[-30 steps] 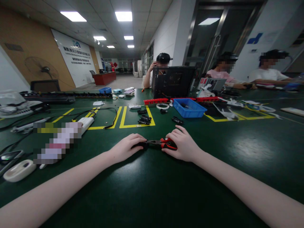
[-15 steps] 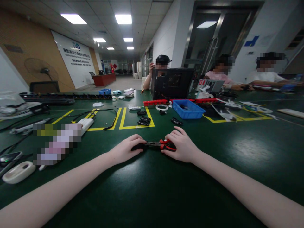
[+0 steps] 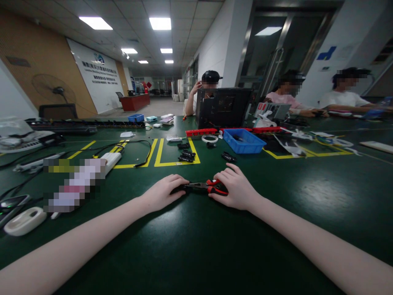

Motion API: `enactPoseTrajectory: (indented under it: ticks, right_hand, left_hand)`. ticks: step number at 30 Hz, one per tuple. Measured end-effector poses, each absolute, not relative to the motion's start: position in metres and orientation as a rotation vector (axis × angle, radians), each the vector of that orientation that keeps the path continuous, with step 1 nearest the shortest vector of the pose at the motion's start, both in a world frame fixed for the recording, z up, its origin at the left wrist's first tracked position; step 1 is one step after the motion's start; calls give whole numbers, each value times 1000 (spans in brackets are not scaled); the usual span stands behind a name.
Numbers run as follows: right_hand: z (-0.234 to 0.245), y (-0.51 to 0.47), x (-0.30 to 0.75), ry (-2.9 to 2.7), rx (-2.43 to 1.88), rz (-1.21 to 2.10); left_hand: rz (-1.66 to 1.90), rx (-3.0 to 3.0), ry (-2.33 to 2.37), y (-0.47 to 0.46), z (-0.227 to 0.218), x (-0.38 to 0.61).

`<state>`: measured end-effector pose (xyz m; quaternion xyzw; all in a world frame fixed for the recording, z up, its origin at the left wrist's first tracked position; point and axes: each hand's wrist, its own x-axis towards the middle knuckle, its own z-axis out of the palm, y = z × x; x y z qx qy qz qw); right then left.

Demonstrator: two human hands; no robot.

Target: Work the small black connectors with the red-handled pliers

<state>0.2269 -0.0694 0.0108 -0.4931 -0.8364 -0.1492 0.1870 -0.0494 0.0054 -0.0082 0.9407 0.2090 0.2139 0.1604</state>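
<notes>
My right hand (image 3: 235, 188) is wrapped round the red and black handles of a pair of needle-nose pliers (image 3: 201, 185). The metal jaws point left, toward my left hand (image 3: 164, 191). Between the thumb and fingers of that hand is a small black part (image 3: 178, 189), mostly hidden by the fingers. The jaws' tips meet the part at its right end; whether they grip it cannot be made out. Both hands are low over the green table (image 3: 196, 246).
Several black pieces (image 3: 186, 156) lie in a yellow-taped square, and more (image 3: 229, 157) lie near a blue bin (image 3: 243, 141). Behind stand red strips (image 3: 201, 132) and a black case (image 3: 225, 107). A white power strip (image 3: 111, 159) and cables are at left. Three people sit across the table.
Both hands and the pliers have stayed almost where they were. The whole view has shifted very slightly.
</notes>
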Motion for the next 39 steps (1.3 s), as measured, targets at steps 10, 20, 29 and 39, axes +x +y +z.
enactPoseTrajectory:
  ticks: [10, 20, 29, 39]
  right_hand:
    - [9, -71, 226, -2332, -1375, -359]
    - [9, -70, 227, -2314, -1413, -250]
    - [10, -71, 227, -2313, -1429, -289]
    - [6, -68, 229, -2287, -1410, -396]
  left_hand:
    - [630, 2662, 565, 8, -11, -51]
    - [596, 2647, 584, 6, -8, -52]
    - [580, 2657, 595, 6, -10, -51]
    - [555, 2674, 637, 3, -6, -51]
